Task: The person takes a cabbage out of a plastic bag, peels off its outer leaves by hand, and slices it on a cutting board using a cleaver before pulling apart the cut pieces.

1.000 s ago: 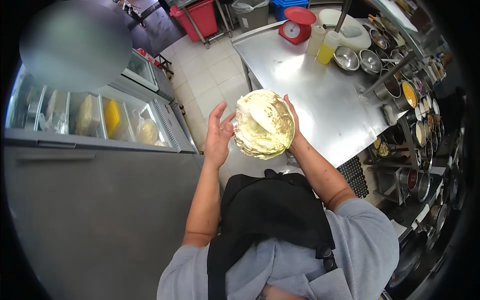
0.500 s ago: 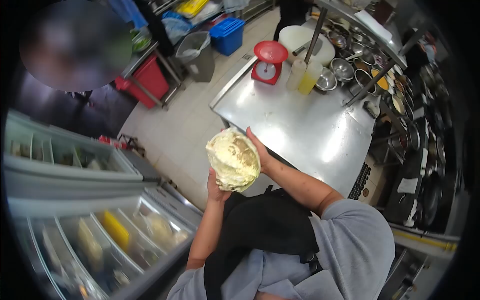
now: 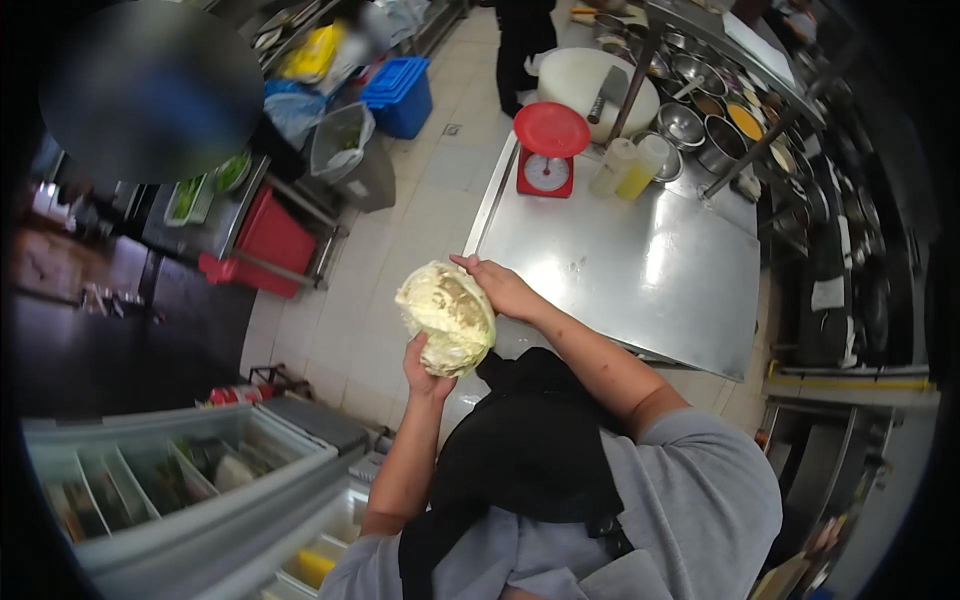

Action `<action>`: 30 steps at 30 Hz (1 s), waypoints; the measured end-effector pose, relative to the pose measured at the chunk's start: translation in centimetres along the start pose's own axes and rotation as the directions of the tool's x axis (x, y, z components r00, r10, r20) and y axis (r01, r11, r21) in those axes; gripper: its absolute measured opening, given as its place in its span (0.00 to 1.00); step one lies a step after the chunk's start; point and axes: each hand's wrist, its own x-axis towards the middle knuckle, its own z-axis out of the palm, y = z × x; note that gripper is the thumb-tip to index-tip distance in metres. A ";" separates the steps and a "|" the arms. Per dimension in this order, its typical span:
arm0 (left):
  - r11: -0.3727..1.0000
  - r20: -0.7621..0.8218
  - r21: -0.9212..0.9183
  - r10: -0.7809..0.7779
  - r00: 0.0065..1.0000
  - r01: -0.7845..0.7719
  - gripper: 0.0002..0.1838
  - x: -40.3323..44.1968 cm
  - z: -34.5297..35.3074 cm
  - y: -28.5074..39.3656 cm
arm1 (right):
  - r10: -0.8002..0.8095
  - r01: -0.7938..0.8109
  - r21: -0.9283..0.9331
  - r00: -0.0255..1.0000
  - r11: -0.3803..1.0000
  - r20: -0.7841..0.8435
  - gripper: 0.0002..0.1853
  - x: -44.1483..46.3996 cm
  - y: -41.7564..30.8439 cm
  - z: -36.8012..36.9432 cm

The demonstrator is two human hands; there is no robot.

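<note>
A pale green cabbage (image 3: pixel 448 318) with brownish patches is held in front of the black apron, above the tiled floor. My left hand (image 3: pixel 424 372) grips it from the lower left, thumb up on its side and the other fingers hidden beneath. Against its upper right side rests my right hand (image 3: pixel 497 287), its fingers reaching over the top edge. The steel table (image 3: pixel 620 270) lies to the right of the cabbage and does not touch it.
On the table stand a red scale (image 3: pixel 547 172) and squeeze bottles (image 3: pixel 640 170). Behind them a cleaver (image 3: pixel 606 95) lies on a round white board (image 3: pixel 570 78). Open chillers (image 3: pixel 210 500) are at lower left, bins (image 3: pixel 355 160) at upper left. Another person's dark-clad legs (image 3: pixel 515 50) show at the top.
The view has swung left, away from the near chiller. My left hand, open beside the cabbage a second ago, has closed on it. The cabbage has turned in my hands.
</note>
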 end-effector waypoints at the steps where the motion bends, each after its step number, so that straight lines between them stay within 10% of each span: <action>1: 1.000 0.007 -0.004 -0.006 1.000 0.006 0.36 1.5 -1.0 1.3 | 0.000 0.000 0.006 1.000 1.000 -0.029 0.43 1.5 0.0 -0.2; 8: 0.949 -0.152 0.308 -0.022 0.988 0.069 0.38 8.0 -4.5 13.2 | 0.271 -0.260 0.116 0.957 0.959 -0.098 0.36 13.0 0.8 -1.6; 16: 0.913 -0.285 0.396 0.024 0.958 0.095 0.35 16.9 -6.2 24.0 | 0.056 -0.072 -0.101 0.985 0.992 -0.162 0.29 27.0 -2.6 -1.5; 24: 0.870 -0.156 0.433 -0.186 0.970 0.236 0.34 33.7 -5.4 30.7 | -0.026 -0.052 -0.328 0.973 0.943 -0.228 0.33 37.7 -2.1 0.9; 30: 0.731 0.008 0.586 -0.437 0.899 0.350 0.34 50.2 -1.4 33.2 | 0.087 -0.158 -0.075 0.813 0.985 -0.576 0.33 39.5 -2.9 -0.1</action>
